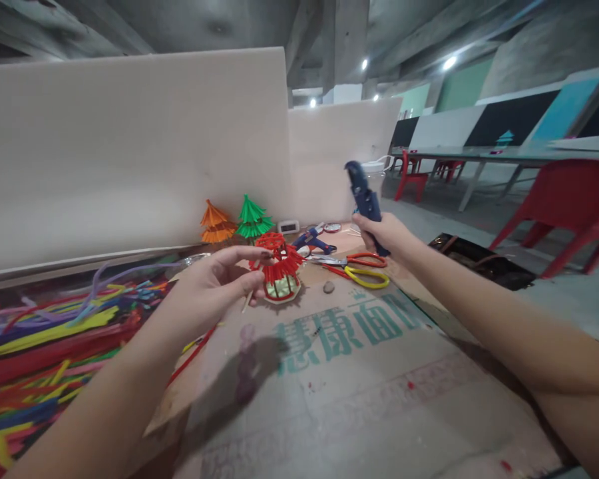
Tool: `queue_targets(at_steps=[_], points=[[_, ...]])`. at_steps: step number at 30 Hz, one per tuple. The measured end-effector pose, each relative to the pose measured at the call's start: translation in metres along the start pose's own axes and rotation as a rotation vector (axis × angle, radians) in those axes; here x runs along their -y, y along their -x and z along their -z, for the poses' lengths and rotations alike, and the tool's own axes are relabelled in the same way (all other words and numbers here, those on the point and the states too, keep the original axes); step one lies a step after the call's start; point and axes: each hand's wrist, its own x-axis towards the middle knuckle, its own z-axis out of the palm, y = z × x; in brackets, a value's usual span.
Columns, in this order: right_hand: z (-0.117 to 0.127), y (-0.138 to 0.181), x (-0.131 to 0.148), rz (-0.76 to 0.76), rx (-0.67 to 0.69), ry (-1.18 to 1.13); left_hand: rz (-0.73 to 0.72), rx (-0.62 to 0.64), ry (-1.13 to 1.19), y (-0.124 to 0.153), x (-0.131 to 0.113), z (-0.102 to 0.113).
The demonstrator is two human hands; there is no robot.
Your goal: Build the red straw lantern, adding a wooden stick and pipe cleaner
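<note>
My left hand (224, 279) is at the left side of a small red model pavilion (278, 266). The model has a fringed red roof, upright bars and a pale base. My left thumb and fingers are closed on a thin pale stick (247, 303), largely hidden by them. Whether those fingers also touch the model I cannot tell. Raised on the right, my right hand (382, 233) is wrapped round a dark blue hand tool (363, 189), blurred and pointing upward; its exact kind is unclear.
Orange (216, 223) and green (253, 218) fringed trees stand behind the pavilion. A blue glue gun (309, 238), scissors with red handles (367, 261), yellow-handled scissors (369, 278) and a small stone (328, 287) lie nearby. Colourful pipe cleaners (54, 346) fill the left. A red chair (564, 199) stands right.
</note>
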Motion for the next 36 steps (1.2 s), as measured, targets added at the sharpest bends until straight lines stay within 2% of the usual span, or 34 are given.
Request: queue_targets(at_steps=[2, 4, 6, 10, 14, 19, 22, 24, 28, 30, 31, 34, 36], points=[[-0.015, 0.015, 0.008, 0.032, 0.037, -0.159, 0.018, 0.035, -0.031, 0.0, 0.005, -0.008], [-0.03, 0.036, 0.026, 0.1, 0.105, -0.472, 0.047, 0.097, -0.016, 0.0, 0.014, -0.02], [-0.044, 0.057, 0.047, 0.134, 0.151, -0.624, 0.083, 0.146, 0.024, 0.0, 0.025, -0.033], [-0.064, 0.085, 0.072, 0.242, 0.172, -0.774, 0.169, 0.202, 0.071, 0.004, 0.04, -0.053], [-0.076, 0.09, 0.07, 0.309, 0.176, -0.872, 0.228, 0.252, 0.149, 0.008, 0.036, -0.06], [-0.085, 0.098, 0.063, 0.359, 0.131, -0.857, 0.265, 0.32, 0.21, 0.015, 0.027, -0.068], [-0.083, 0.103, 0.067, 0.426, 0.101, -0.757, 0.261, 0.355, 0.251, 0.016, 0.028, -0.07], [-0.074, 0.098, 0.071, 0.487, 0.055, -0.667, 0.219, 0.315, 0.29, 0.014, 0.029, -0.066], [-0.032, 0.061, 0.069, 0.545, -0.061, -0.506, 0.099, 0.189, 0.301, 0.009, 0.023, -0.052], [-0.005, 0.032, 0.056, 0.452, -0.129, -0.345, 0.068, 0.174, 0.294, 0.009, 0.016, -0.046], [0.006, 0.018, 0.047, 0.366, -0.151, -0.19, 0.06, 0.175, 0.288, 0.009, 0.013, -0.043], [0.03, -0.017, 0.009, 0.074, -0.139, 0.442, 0.072, 0.212, 0.242, 0.009, 0.007, -0.037], [0.034, -0.029, -0.016, 0.047, -0.112, 0.558, 0.095, 0.231, 0.214, 0.01, 0.006, -0.035]])
